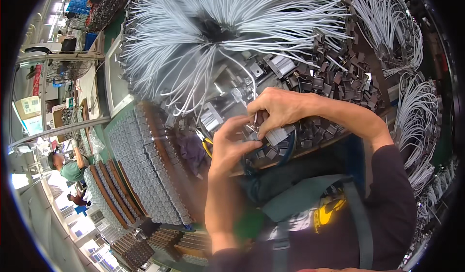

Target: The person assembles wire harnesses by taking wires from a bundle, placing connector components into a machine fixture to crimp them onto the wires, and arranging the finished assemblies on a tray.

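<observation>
My right hand (pixel 278 108) comes in from the right, thumb and fingers pinched on a small dark brown metal piece (pixel 262 119). One white cable (pixel 253 81) runs from the big bundle down to these fingers. My left hand (pixel 230 145) meets it from the left, thumb and index finger curled in close to the same spot. What the left fingertips grip is too small and partly hidden. Just beyond the hands lies a metal fixture (pixel 237 95) with shiny blocks. A large fan of white cables (pixel 271 10) spreads behind it.
Loose dark metal pieces (pixel 334 83) are heaped right of the fixture. More white cable bundles (pixel 387 25) lie along the right edge. Stacked grey parts with brown boards (pixel 145 160) stand at left. A yellow-handled tool (pixel 207 146) sits beside my left wrist. A person (pixel 72 168) is far left.
</observation>
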The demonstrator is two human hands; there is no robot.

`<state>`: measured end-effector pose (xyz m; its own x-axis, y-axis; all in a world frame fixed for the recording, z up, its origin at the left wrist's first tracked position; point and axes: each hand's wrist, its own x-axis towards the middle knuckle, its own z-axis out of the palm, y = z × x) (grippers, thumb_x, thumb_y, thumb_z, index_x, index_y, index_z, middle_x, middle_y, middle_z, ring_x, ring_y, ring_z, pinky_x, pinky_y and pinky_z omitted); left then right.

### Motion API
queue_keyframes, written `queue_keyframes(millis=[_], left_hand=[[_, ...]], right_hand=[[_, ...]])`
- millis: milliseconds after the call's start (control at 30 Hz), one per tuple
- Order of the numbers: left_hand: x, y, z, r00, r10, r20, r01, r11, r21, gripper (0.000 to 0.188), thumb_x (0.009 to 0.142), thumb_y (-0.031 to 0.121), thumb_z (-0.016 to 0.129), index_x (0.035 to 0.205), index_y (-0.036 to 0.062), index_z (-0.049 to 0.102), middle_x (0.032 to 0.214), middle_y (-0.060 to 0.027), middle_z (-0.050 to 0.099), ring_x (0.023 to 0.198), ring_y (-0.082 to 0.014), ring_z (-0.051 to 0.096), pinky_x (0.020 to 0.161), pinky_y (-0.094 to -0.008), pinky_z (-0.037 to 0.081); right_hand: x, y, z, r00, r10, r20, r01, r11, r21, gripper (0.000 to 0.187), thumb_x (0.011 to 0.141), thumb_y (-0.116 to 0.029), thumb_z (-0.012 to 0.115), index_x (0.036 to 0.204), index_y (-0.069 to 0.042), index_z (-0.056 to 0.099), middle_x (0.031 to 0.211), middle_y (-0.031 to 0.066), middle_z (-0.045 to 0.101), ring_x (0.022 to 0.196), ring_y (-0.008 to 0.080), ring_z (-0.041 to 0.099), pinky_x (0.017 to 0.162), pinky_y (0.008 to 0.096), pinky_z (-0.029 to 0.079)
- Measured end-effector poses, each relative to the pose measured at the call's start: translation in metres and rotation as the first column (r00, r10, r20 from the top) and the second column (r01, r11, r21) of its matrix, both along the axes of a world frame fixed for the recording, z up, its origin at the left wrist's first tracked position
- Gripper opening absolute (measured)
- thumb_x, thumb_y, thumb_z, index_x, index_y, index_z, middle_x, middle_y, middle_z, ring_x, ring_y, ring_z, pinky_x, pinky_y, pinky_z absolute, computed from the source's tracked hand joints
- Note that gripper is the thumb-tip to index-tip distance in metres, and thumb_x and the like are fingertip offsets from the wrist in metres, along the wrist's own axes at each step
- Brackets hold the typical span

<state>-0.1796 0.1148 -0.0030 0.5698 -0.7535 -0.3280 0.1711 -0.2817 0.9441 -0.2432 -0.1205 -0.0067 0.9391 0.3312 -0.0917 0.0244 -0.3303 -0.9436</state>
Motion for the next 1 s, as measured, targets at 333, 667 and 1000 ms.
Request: queue_keyframes(millis=[333, 667, 1000], left_hand=[[0.000, -0.013, 0.037, 0.875, -0.237, 0.423, 0.138, 0.958, 0.250, 0.060, 0.064, 0.003, 0.093, 0.120, -0.0034, 0.070, 0.110, -0.0063, 0.071, 0.098, -0.0161, 0.068, 0.083, -0.0302, 0.055], [-0.033, 0.016, 0.010, 0.896, -0.063, 0.440, -0.047, 0.971, 0.235, 0.071, 0.080, 0.004, 0.088, 0.142, 0.0031, 0.052, 0.113, -0.0149, 0.070, 0.081, -0.0113, 0.067, 0.070, -0.0267, 0.057], [-0.047, 0.024, -0.026, 0.856, 0.167, 0.488, -0.226, 0.972, 0.063, 0.058, 0.083, -0.002, 0.084, 0.134, 0.0010, 0.056, 0.114, -0.0123, 0.070, 0.070, -0.0043, 0.058, 0.062, -0.0194, 0.050]], right_hand=[[-0.005, 0.001, -0.006, 0.996, -0.051, 0.068, 0.045, 0.996, 0.082, 0.035, 0.072, -0.016, 0.089, 0.094, 0.002, 0.068, 0.081, 0.0138, 0.073, 0.071, 0.0223, 0.071, 0.065, 0.0357, 0.054], [0.012, 0.003, -0.014, 0.912, 0.107, -0.396, 0.096, 0.883, 0.460, 0.021, 0.097, -0.012, 0.068, 0.109, 0.004, 0.062, 0.083, 0.0145, 0.071, 0.066, 0.0188, 0.072, 0.051, 0.0298, 0.057], [0.003, 0.023, -0.017, 0.979, -0.032, -0.199, 0.091, 0.953, 0.290, 0.021, 0.102, -0.015, 0.062, 0.094, 0.005, 0.060, 0.077, 0.0114, 0.068, 0.063, 0.0193, 0.070, 0.056, 0.0324, 0.057]])
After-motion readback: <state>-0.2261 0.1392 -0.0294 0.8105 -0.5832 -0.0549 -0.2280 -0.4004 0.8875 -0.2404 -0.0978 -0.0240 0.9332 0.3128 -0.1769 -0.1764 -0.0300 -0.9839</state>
